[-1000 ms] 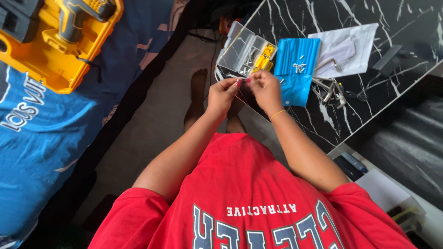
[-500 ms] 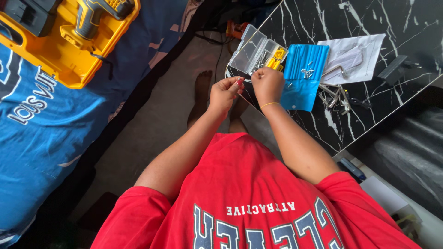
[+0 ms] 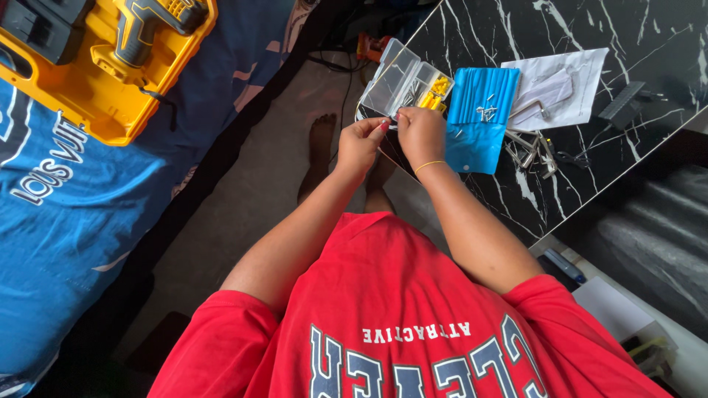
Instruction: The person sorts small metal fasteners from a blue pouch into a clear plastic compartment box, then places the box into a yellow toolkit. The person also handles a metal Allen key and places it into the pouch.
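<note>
both hands meet at the near corner of the black marble-pattern surface [image 3: 590, 169]. left hand [image 3: 359, 145] has fingertips pressed together, pinching something small and thin; right hand [image 3: 419, 134] is curled, fingertips closed against the left ones. the small part [image 3: 392, 120] between them is mostly hidden by the fingers, can't tell what it is. it sits just at the surface edge, right below the clear compartment box [image 3: 402, 82].

the box is open, lid up, with yellow plugs [image 3: 435, 92] in the right-side compartments and metal bits in the others. touching its right side: a blue ribbed pouch [image 3: 476, 118] with a few loose screws [image 3: 484, 110] on top. right of that a white paper sheet [image 3: 564, 88] with a bent metal key on it. loose metal fittings [image 3: 531, 151] lie just below the sheet, beside the pouch.

off the surface: yellow tool case [image 3: 88, 103] with a cordless drill [image 3: 144, 29] on a blue bed cover [image 3: 66, 221], well apart to the left. bare foot [image 3: 318, 151] on the floor near the left hand. the person wears a red shirt [image 3: 398, 317] and a thin yellow band on the right wrist.
</note>
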